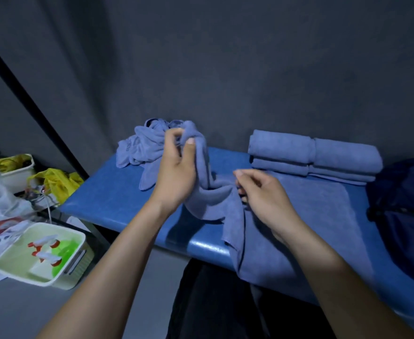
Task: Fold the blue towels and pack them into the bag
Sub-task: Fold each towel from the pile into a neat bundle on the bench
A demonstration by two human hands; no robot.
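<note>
My left hand [176, 165] pinches the blue towel [286, 216] edge aloft while my right hand [259, 192] grips beside it, seeking corners.

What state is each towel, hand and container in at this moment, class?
Towel being worked: unfolded, draped over the bench edge.
Crumpled towels: unfolded heap.
Folded towels: stacked.
Left hand: grips the raised towel.
Right hand: pinches it.
Dark blue bag: slumped.
Green basket: uncovered.

Both forearms reach forward; the left hand [176, 167] is raised, thumb and fingers pinched together, the right hand [262, 189] lower, fingers curled, seemingly pinching too
</note>
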